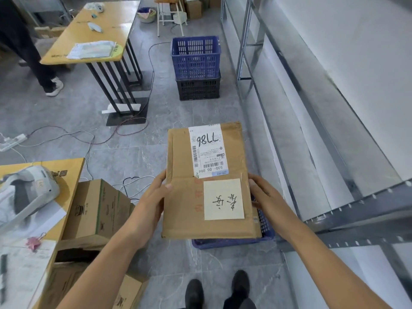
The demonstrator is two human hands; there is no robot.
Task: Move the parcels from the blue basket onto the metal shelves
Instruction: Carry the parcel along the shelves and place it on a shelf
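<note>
Parcel: you've got a flat brown padded mailer (208, 181) held out in front of you, roughly level, label side up. There's a white shipping label (207, 150) with a handwritten number on the far half and a pale yellow note (223, 199) stuck on the near half.

Hands: your left hand (153, 197) is clamped on the mailer's left edge, thumb on top and fingers underneath. Your right hand (266, 197) grips the right edge the same way. Gripping both sides looks like it's there to keep a floppy envelope from sagging or folding.

Where it is: in the air above the blue basket (266, 230) at your feet, not on any shelf yet. So I'd call this mid-carry, lifted out but not placed.

Basket contents: can't tell, the mailer covers nearly all of it and only a corner and the front rim show.

Shelves: the metal shelves (334, 217) run along your right, close by. The tiers you can see look bare, so there's room; a turn to the right should do it.

Other crates: a second blue crate (195, 56) sits stacked on a black crate (198, 89) further down the aisle. From here the inside isn't visible.

Watch out: cardboard boxes (95, 208) sit just to your left, and cables (78, 134) trail across the floor ahead.
</note>
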